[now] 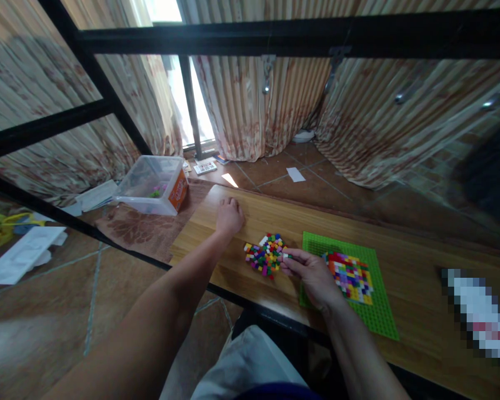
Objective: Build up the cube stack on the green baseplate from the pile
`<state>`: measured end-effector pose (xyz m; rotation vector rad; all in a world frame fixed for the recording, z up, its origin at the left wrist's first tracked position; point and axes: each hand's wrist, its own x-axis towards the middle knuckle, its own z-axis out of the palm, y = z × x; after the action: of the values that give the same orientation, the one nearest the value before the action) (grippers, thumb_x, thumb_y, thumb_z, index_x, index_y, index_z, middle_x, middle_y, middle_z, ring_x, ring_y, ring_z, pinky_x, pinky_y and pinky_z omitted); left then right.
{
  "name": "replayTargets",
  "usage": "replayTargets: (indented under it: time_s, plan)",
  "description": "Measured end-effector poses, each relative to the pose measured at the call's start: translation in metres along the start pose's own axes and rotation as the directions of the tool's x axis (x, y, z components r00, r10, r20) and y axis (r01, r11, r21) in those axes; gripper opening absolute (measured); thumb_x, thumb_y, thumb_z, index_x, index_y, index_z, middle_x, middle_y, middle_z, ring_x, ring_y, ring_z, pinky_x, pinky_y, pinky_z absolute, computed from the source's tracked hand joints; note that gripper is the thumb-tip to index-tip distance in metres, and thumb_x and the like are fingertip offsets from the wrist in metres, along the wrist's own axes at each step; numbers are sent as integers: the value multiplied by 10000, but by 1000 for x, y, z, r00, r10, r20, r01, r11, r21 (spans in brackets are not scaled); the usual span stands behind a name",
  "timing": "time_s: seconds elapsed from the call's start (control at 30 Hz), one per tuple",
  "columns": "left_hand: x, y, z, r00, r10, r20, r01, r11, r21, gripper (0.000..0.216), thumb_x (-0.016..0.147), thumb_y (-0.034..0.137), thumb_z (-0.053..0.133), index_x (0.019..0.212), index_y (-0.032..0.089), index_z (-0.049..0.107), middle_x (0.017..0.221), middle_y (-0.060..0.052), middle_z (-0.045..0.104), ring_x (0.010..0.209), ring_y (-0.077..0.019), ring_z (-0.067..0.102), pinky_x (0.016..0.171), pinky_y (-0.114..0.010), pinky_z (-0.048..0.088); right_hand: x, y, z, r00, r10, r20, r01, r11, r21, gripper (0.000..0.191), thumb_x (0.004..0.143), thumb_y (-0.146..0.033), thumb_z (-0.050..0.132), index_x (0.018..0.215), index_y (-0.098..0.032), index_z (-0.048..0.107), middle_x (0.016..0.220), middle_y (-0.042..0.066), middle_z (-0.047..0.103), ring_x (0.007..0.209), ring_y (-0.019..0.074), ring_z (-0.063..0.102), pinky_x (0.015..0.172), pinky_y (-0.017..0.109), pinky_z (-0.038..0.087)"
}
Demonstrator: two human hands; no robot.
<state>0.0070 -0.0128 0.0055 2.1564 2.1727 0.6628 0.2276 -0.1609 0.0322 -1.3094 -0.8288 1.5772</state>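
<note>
My right hand (316, 275) is closed in a pinch on a small white brick (286, 256), between the brick pile and the baseplate. Beside it lies a loose pile of small multicoloured bricks (258, 261). Under and to the right of this hand is a green studded baseplate (383, 289). A dense patch of coloured bricks (352, 275) covers its middle, partly hidden by my hand. My left hand (230, 215) rests on the wooden tabletop beyond the pile, its fingers loosely bent and holding nothing visible.
The low wooden table (270, 208) has a dark front edge. A clear plastic bin (145, 186) with an orange label stands on a brown mat at the left. A pixelated object (479, 316) lies at the right. Black metal bars (250, 39) cross in front of patterned curtains.
</note>
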Motion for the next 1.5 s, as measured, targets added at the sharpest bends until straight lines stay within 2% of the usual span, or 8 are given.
replayTargets:
  time_s: [0.33,0.43,0.5,0.67,0.9,1.27,1.4,1.5]
  plan:
    - [1,-1,0,1000,-4,8,4,1000,-21,215,898,193,425,975,176,625,1119,-128,622,1115,-264,525,1007,-391,420,0,0,4,993,-65,-99,69,997,33,368,525,-388,878,814,-202,750,751,34,746,638,149,668,611,287,573]
    - [1,-1,1,1000,0,2,0,1000,-15,218,898,195,425,982,173,625,1127,-131,622,1112,-267,525,1006,-396,421,3,4,4,978,-118,-172,124,992,22,297,526,-399,856,678,-187,713,707,45,732,604,155,663,573,287,565]
    - [1,-1,1,1000,-2,4,2,1000,-11,216,897,198,428,983,175,625,1130,-129,623,1110,-271,525,1006,-401,422,7,6,3,962,-171,-214,171,985,-17,264,556,-403,829,623,-187,694,687,47,723,598,162,665,562,292,565]
    - [1,0,-1,1000,1,3,-1,1000,-6,212,898,199,426,964,183,627,1111,-122,628,1099,-269,532,999,-400,427,11,8,4,939,-244,-242,206,963,-172,183,644,-383,767,685,-208,734,675,34,720,639,189,685,602,330,586]
    - [0,0,0,1000,8,0,-8,1000,13,211,898,201,417,947,197,623,1077,-111,634,1084,-266,538,985,-392,435,6,2,2,950,-263,-169,228,953,-202,337,678,-441,765,927,-216,751,827,45,755,707,197,694,640,350,586]
    - [3,-1,2,1000,-3,16,3,1000,-26,247,870,203,409,985,185,627,1114,-136,622,1124,-294,515,990,-426,428,-8,-17,-13,957,-262,-124,240,956,-168,330,682,-396,756,945,-197,736,861,40,754,729,161,691,681,317,578]
    - [4,-1,3,1000,1,0,-1,1000,-20,259,867,210,396,984,179,625,1123,-138,618,1128,-293,510,1017,-430,412,-2,-19,-14,959,-276,-60,248,924,-292,224,731,-309,703,924,-207,751,787,16,745,666,143,674,652,290,562]
    - [6,-2,5,1000,9,-1,-9,1000,-17,255,864,219,393,972,180,621,1126,-142,615,1130,-302,504,1029,-440,403,6,-23,-14,952,-306,-7,272,855,-442,190,771,-213,634,908,-230,765,775,3,745,650,145,668,655,292,549]
